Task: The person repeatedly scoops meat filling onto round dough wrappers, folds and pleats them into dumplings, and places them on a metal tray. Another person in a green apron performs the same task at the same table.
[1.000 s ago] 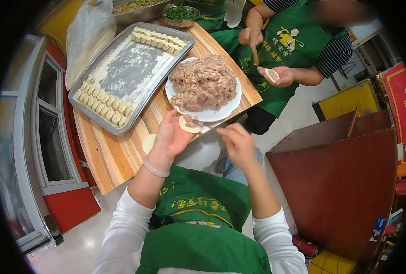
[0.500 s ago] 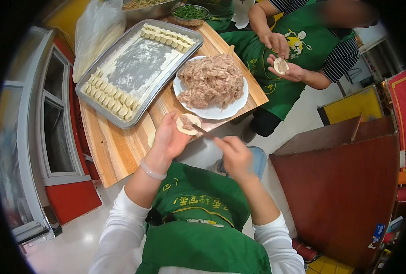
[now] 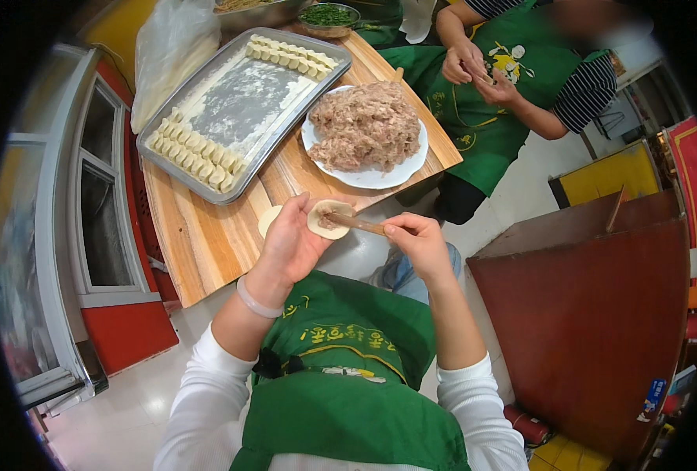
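On the fingers of my left hand (image 3: 292, 243) rests a round dumpling wrapper (image 3: 317, 224), its edge held by the thumb. A small lump of minced meat lies in its middle. My right hand (image 3: 419, 243) pinches a narrow wooden spatula (image 3: 364, 225), whose tip presses into that meat. Beyond my hands, a white plate (image 3: 399, 177) bears a big mound of minced meat filling (image 3: 368, 125). Another bare wrapper (image 3: 267, 220) lies on the wooden table beside my left hand, partly hidden by it.
A metal tray (image 3: 238, 110) dusted with flour holds rows of folded dumplings (image 3: 195, 157) on the wooden table (image 3: 207, 243). Behind stand a bowl of chopped greens (image 3: 326, 16) and a plastic bag (image 3: 172, 59). Across the corner, a co-worker's hands (image 3: 482, 74) work at the chest. A brown cabinet (image 3: 576, 314) stands right.
The spatula now lies flatter across the wrapper, and my right hand has risen slightly and moved right. The co-worker's hands have come together around their wrapper. My view has shifted a little.
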`<state>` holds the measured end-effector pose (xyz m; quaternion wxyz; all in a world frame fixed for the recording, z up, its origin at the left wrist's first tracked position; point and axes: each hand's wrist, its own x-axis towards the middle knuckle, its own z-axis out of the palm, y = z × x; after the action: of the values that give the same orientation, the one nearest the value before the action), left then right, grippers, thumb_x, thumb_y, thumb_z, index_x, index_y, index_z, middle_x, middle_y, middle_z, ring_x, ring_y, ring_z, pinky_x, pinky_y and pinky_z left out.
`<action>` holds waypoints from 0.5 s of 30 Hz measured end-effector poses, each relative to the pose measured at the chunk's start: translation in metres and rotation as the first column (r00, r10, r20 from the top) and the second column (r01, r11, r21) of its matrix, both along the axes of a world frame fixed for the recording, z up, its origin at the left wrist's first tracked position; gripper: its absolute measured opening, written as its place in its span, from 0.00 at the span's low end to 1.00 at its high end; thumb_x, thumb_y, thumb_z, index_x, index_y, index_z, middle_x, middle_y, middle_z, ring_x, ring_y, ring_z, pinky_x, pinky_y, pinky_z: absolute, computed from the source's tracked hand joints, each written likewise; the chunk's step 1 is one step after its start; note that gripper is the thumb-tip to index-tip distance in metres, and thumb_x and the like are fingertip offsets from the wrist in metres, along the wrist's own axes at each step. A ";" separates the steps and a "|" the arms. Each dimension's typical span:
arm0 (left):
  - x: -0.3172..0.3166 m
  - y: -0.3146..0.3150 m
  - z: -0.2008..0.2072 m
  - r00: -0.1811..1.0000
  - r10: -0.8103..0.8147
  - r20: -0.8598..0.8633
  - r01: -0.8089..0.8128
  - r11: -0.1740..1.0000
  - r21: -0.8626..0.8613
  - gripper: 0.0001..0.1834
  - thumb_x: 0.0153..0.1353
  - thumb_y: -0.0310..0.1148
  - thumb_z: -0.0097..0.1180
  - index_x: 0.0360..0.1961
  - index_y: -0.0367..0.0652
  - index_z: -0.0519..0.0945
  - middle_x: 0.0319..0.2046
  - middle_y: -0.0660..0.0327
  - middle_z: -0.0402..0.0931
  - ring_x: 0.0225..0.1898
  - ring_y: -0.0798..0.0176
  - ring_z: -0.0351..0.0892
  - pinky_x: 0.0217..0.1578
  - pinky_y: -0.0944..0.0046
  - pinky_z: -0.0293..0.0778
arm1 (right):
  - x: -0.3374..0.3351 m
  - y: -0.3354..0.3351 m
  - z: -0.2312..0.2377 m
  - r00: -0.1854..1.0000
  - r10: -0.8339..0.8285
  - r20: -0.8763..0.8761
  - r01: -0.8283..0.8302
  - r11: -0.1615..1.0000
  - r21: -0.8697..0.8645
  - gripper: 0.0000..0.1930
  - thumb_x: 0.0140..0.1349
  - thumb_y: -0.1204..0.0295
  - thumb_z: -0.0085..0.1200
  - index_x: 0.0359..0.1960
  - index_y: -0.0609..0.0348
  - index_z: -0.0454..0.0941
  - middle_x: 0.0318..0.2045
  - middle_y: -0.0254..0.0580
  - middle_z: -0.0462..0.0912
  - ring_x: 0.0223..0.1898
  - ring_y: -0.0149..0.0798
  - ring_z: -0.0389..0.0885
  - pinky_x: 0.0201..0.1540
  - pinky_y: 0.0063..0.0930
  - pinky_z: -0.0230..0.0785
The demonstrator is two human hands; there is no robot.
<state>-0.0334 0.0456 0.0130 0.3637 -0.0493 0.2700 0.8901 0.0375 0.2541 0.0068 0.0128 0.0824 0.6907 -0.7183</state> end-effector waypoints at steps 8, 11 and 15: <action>0.002 -0.001 0.002 0.997 -0.065 -0.032 0.065 0.998 0.011 0.30 0.68 0.43 0.24 0.53 0.25 0.66 0.53 0.41 0.68 0.56 0.49 0.68 0.58 0.55 0.63 | 0.002 0.003 0.010 0.994 0.050 0.093 -0.044 0.997 -0.066 0.07 0.56 0.74 0.56 0.33 0.65 0.81 0.24 0.28 0.76 0.27 0.21 0.69 0.29 0.16 0.60; -0.001 -0.005 0.000 0.999 -0.044 -0.015 0.044 0.999 0.007 0.30 0.68 0.43 0.24 0.53 0.24 0.65 0.53 0.40 0.68 0.56 0.49 0.68 0.58 0.55 0.63 | 0.002 0.002 0.012 0.996 0.045 0.073 -0.048 0.998 0.041 0.07 0.56 0.74 0.55 0.33 0.65 0.81 0.23 0.28 0.76 0.26 0.20 0.68 0.28 0.16 0.59; -0.002 -0.003 -0.005 0.999 -0.035 -0.005 0.035 0.999 0.024 0.30 0.68 0.42 0.23 0.53 0.22 0.63 0.53 0.39 0.67 0.57 0.48 0.67 0.59 0.54 0.62 | 0.005 0.007 0.017 0.998 0.043 0.045 -0.043 0.999 -0.009 0.07 0.56 0.73 0.55 0.32 0.64 0.81 0.23 0.29 0.77 0.27 0.22 0.70 0.29 0.19 0.63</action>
<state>-0.0352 0.0422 0.0081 0.3794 -0.0383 0.2610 0.8869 0.0427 0.2610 0.0239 0.0442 0.0835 0.6888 -0.7188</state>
